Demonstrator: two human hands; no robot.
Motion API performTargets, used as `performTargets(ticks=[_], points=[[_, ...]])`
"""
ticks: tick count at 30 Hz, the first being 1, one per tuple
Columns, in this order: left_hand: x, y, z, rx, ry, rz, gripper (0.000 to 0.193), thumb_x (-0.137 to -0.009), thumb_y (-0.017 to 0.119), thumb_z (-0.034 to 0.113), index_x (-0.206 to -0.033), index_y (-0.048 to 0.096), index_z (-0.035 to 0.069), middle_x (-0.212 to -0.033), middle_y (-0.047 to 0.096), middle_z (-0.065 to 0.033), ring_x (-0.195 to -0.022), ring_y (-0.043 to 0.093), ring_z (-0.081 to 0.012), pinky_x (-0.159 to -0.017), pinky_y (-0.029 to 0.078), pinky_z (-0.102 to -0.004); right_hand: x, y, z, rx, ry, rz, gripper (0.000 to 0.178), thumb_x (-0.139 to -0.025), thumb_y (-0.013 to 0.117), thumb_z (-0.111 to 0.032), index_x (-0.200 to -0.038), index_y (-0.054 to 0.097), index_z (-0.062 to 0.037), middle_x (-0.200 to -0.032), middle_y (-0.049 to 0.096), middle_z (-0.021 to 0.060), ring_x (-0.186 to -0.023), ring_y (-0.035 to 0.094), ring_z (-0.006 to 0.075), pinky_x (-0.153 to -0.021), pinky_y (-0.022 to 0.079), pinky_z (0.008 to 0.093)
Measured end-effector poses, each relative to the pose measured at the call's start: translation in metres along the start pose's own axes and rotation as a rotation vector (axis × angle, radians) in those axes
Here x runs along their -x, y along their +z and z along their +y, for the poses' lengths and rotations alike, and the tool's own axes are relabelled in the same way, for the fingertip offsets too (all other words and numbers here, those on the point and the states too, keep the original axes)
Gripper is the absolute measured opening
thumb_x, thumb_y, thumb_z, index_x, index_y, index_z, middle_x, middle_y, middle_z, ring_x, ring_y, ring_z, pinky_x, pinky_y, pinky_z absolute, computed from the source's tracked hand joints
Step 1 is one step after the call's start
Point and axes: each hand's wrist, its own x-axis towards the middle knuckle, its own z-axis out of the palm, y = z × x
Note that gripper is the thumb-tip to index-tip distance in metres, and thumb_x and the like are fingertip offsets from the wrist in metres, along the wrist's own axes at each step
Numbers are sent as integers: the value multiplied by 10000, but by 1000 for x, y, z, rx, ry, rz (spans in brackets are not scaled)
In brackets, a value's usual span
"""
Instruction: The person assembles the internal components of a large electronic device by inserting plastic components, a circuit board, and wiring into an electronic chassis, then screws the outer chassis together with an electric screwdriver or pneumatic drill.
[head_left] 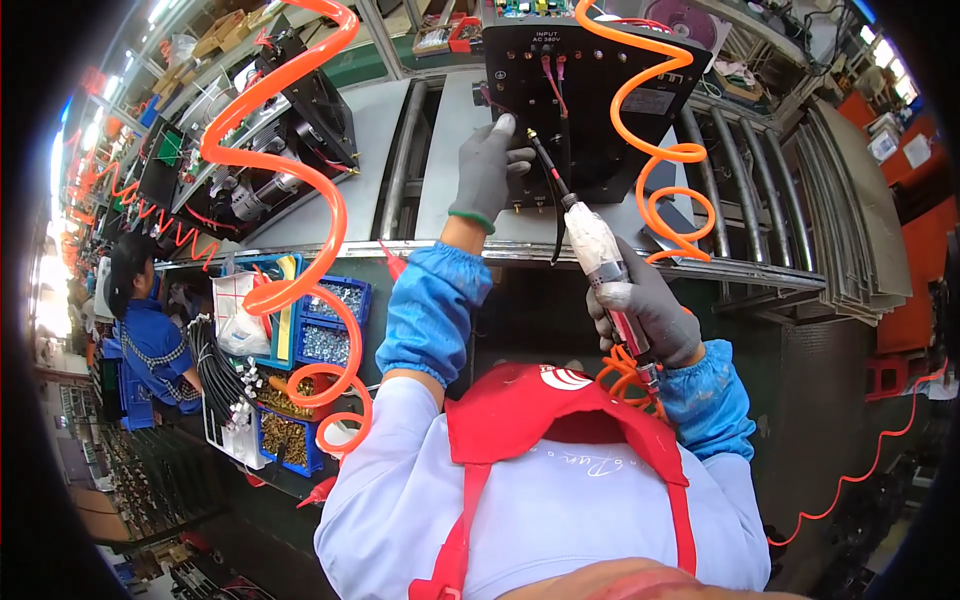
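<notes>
A roller conveyor (755,190) in a metal frame carries two flat grey boards (445,150). An open-sided machine (310,105) sits on the left board, a black machine (595,110) on the other. Rollers show between the boards and farther right.

arms (432,315) forward, left hand (486,172) raised — fingers (519,157) parted, right hand (652,308) lower — fingers curled
</notes>
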Motion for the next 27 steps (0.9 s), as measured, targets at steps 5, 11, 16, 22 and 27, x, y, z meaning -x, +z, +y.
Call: performTargets(ticks=[5, 11, 16, 22, 27], points=[[-17, 5, 2, 10, 60, 31, 311, -944, 652, 260, -1089, 582, -6, -862, 629, -66, -618, 617, -120, -481, 454, -205, -5, 5, -6, 76, -50, 34, 827, -764, 671, -130, -1491, 277, -151, -794, 536, 48, -551, 549, 107, -497, 518, 288], [4, 19, 23, -73, 169, -100, 278, -989, 583, 250, -1122, 638, 13, -856, 688, -73, -552, 572, -55, -438, 430, -173, -5, 12, -18, 136, -113, 26, 849, -748, 674, -126, -1498, 278, -144, -816, 542, 56, -558, 557, 120, -505, 525, 293], [13, 21, 31, -144, 159, -106, 318, -978, 603, 276, -1145, 646, 9, -821, 698, -76, -541, 559, -41, -446, 414, -168, -10, 14, -17, 131, -98, -34, 842, -742, 679, -130, -1492, 296, -138, -823, 541, 62, -561, 557, 124, -506, 522, 292], [21, 31, 31, -73, 82, -118, 305, -956, 638, 257, -1133, 651, 8, -831, 690, -83, -520, 557, -64, -456, 423, -204, -12, 23, -17, 146, -110, -5, 848, -740, 682, -134, -1493, 290, -140, -827, 545, 65, -560, 557, 123, -503, 519, 295], [16, 31, 27, -96, 105, -127, 303, -962, 630, 249, -1135, 648, 1, -823, 688, -84, -520, 564, -71, -464, 440, -206, -14, 24, -18, 113, -134, 2, 863, -738, 692, -175, -1496, 281, -138, -815, 552, 68, -568, 563, 121, -503, 529, 293]])
